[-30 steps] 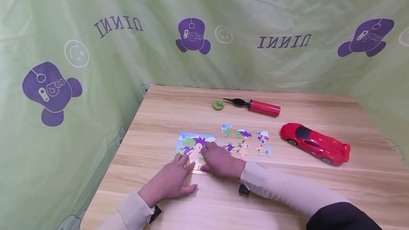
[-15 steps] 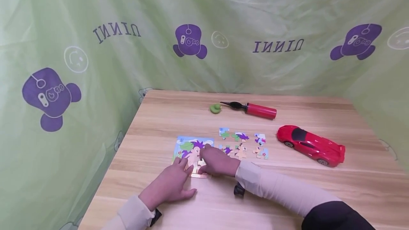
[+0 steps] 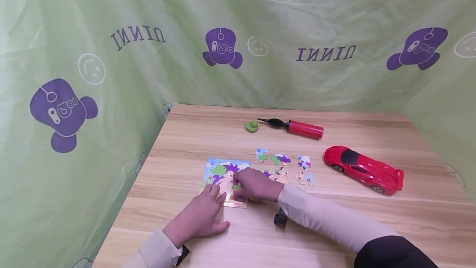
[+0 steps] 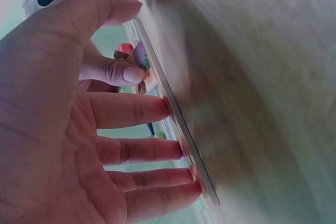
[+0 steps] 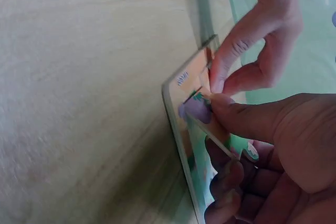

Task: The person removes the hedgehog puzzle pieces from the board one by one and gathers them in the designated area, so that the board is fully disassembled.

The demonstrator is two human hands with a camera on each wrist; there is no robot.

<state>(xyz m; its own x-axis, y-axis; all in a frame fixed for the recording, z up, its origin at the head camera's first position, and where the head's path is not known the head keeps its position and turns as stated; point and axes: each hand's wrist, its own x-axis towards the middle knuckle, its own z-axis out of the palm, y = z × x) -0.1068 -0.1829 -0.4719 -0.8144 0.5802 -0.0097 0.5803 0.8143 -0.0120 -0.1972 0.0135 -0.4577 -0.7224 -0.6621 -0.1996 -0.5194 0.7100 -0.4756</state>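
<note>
In the head view, a puzzle board (image 3: 213, 163) with a purple-haired cartoon hedgehog lies on the wooden table. My left hand (image 3: 198, 216) rests its straight fingertips on the board's near-left part; the left wrist view shows these fingers (image 4: 139, 149) touching the board's edge strip, thumb held apart. Over the board's right side is my right hand (image 3: 256, 184). It pinches a puzzle piece (image 5: 202, 113) between thumb and curled fingers, tilted against the board in the right wrist view. How far the piece sits in the board I cannot tell.
Several loose puzzle pieces (image 3: 282, 159) lie right of the board, some partly behind my right hand. Farther right stands a red toy car (image 3: 362, 168). A red hand pump (image 3: 305, 129) and a small green figure (image 3: 251, 126) lie at the back, before a green curtain (image 3: 282, 82).
My right hand has shifted slightly right and covers more of the nearest loose pieces. The piece in its pinch has changed its tilt. My left hand stays on the board. The head view has tilted slightly.
</note>
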